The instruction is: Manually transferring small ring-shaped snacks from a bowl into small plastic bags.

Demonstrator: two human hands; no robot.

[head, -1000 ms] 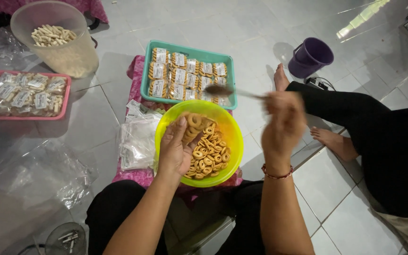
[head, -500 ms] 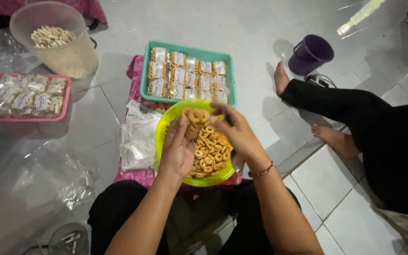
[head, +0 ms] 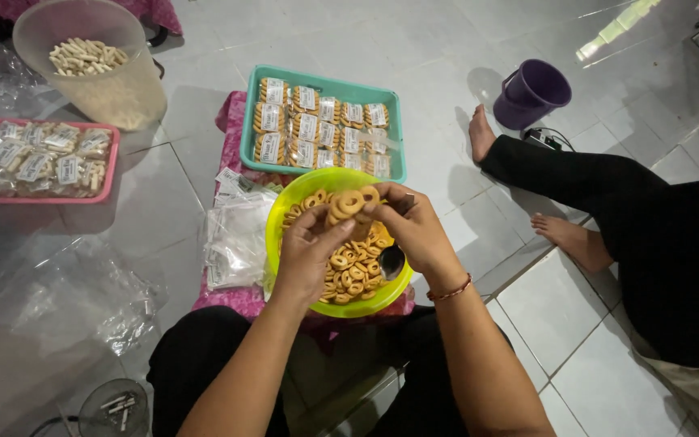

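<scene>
Since a moment ago our right hand has closed in beside our left hand; both now pinch ring cookies together over the green bowl, spoon lying inside.

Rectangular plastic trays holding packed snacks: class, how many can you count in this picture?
2: a teal rectangular plastic tray beyond the yellow-green bowl, and a pink rectangular plastic tray at far left, partly cut off.

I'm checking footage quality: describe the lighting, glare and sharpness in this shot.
Head view: dim indoor light; bright glare streak on the floor tiles top right; soft shadow beside the purple bucket; both hands, left hand and right hand, and the ring snacks are sharp; wide-angle bending at edges.
</scene>
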